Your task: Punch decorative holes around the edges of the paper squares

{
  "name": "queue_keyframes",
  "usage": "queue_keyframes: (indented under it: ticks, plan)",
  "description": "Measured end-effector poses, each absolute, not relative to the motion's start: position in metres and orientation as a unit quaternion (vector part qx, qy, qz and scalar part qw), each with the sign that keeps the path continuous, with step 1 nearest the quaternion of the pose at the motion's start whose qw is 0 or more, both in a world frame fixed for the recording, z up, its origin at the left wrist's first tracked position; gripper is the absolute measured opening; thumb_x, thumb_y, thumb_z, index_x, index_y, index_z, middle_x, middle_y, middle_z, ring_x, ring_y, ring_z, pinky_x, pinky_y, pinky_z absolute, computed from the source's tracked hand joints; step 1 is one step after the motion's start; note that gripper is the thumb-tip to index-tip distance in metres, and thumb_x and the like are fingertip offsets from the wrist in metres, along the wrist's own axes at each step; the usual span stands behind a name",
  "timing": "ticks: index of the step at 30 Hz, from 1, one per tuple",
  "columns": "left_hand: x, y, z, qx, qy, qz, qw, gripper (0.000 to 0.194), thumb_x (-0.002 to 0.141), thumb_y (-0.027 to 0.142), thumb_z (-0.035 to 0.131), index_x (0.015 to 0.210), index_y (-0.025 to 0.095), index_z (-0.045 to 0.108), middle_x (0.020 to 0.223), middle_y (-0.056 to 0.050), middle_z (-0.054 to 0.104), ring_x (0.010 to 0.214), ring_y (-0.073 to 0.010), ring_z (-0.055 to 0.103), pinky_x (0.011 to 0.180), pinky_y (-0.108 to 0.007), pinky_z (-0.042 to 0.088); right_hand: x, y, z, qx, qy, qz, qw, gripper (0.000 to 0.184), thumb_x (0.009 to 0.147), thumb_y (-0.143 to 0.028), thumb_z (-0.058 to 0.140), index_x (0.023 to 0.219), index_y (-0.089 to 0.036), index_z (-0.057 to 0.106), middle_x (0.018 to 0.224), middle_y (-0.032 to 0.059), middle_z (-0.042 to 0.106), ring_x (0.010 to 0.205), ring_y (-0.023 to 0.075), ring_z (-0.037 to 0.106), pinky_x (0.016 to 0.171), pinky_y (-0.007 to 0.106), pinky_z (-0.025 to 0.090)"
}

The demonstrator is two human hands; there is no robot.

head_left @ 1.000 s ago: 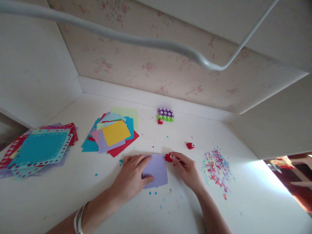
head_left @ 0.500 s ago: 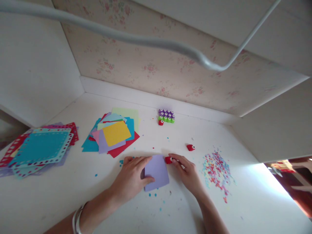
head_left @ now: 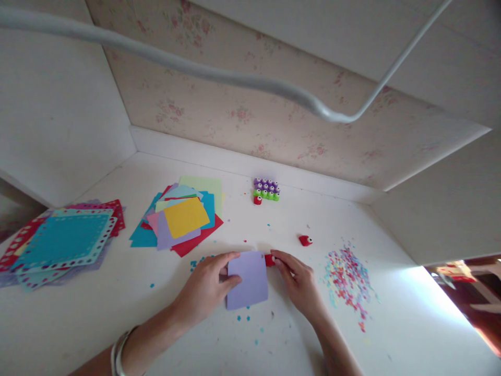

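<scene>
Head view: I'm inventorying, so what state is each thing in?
Left hand, holding purple sheet.
Purple sheet, unfolded.
Right hand, gripping red punch.
Red punch, at sheet's edge.
Red punch nearest confetti, unheld.
Purple and green punches, in rows.
Plain papers, untidily stacked.
Blue sheet, edges punched.
Confetti, scattered.

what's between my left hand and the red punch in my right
The head view shows a purple sheet, held by the left hand, the red punch at its upper right.
</scene>
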State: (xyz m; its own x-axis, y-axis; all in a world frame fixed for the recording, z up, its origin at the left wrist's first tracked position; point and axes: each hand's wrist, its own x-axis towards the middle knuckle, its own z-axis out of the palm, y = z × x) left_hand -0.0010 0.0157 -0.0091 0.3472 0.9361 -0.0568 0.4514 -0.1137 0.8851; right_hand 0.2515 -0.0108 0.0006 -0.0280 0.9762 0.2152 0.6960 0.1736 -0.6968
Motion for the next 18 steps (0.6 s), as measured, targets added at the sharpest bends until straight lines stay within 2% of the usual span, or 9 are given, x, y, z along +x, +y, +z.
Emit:
queue_keyframes:
  ticks: [8,18]
  plan:
    - [-0.0017,0.0154,-0.0142,0.693,0.490,0.288,0.444,0.046,0.080,0.027,0.072,0.125,0.029,0.063,0.112,-0.003,0.072,0.085,-0.0205,0.073,0.084,-0.034,0.059,0.2497,-0.0106,0.0016,-0.608,-0.689,0.193,0.346,0.026,0.099,-0.033,0.048,0.112,-0.026,0.070,0.112,0.0065,0.073,0.103,0.0229,0.070,0.089,0.039,0.057]
    - [-0.0004,0.0162,-0.0106,0.695,0.495,0.278,0.442,0.046,0.080,0.026,0.072,0.126,0.026,0.063,0.110,-0.004,0.073,0.085,-0.0206,0.073,0.083,-0.033,0.059,0.2504,-0.0108,0.0005,-0.611,-0.687,0.192,0.343,0.026,0.099,-0.035,0.048,0.111,-0.025,0.069,0.112,0.0067,0.073,0.103,0.0227,0.069,0.090,0.039,0.056]
